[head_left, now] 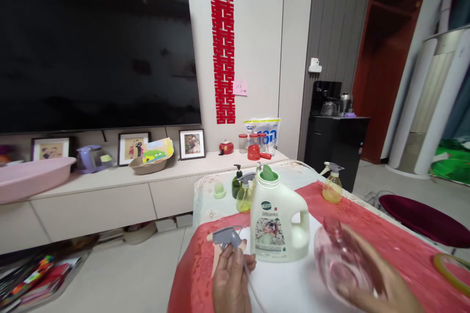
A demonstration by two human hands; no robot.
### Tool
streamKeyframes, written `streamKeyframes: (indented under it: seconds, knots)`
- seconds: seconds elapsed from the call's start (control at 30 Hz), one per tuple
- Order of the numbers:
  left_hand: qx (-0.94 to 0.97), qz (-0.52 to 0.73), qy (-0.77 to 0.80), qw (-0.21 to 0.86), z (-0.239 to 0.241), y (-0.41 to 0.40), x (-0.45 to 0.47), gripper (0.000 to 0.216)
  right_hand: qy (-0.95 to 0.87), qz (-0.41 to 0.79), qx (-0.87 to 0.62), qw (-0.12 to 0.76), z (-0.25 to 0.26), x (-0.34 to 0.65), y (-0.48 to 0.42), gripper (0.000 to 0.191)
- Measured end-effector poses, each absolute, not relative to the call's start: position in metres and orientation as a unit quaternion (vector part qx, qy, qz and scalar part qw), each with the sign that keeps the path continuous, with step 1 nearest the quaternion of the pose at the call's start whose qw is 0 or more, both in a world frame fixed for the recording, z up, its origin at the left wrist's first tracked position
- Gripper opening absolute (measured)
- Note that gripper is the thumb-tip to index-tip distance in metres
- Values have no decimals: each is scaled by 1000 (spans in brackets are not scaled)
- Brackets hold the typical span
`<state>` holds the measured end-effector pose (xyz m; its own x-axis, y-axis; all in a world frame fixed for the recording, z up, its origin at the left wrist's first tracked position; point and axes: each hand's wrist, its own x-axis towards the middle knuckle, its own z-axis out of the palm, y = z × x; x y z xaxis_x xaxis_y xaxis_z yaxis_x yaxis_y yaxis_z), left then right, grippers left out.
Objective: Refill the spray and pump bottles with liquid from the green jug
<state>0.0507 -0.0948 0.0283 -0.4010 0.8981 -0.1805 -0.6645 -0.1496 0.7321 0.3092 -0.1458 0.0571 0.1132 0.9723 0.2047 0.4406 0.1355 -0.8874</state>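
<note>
In front of me, my left hand (232,281) pinches a grey trigger spray head (226,237), its thin dip tube trailing down past the fingers. On the right, my right hand (385,274) wraps around a clear pink bottle (336,266), which is smeared by motion. Between the hands a large pale green detergent jug (270,234) stands upright with its mouth uncapped and a green spout inside. A light green cap (219,190) sits behind it on the table. Close behind the jug are a yellow-green spray bottle (243,199) and a dark green pump bottle (237,183).
Another yellow spray bottle (332,190) stands at the table's right side. A roll of tape (453,271) lies near the right edge. The red tablecloth (191,264) hangs over the left edge. Behind is a low cabinet (110,190) bearing photo frames, a basket and jars. A maroon stool (422,220) is beyond the table.
</note>
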Motion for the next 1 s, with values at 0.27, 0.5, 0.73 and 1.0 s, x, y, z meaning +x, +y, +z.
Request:
streamKeyframes:
  seconds: [0.27, 0.5, 0.73, 1.0]
  knots:
    - [200, 715, 447, 499, -19, -84, 62, 78, -749, -96, -561, 338, 169, 316, -66, 80]
    - [205, 711, 445, 505, -21, -85, 60, 79, -796, -213, -533, 192, 210, 301, -36, 75]
    - [198, 706, 443, 516, -24, -85, 59, 70, -807, -255, -521, 112, 230, 288, -27, 72]
    - [194, 708, 438, 519, -28, -83, 59, 68, -812, -294, -502, 37, 250, 274, -23, 73]
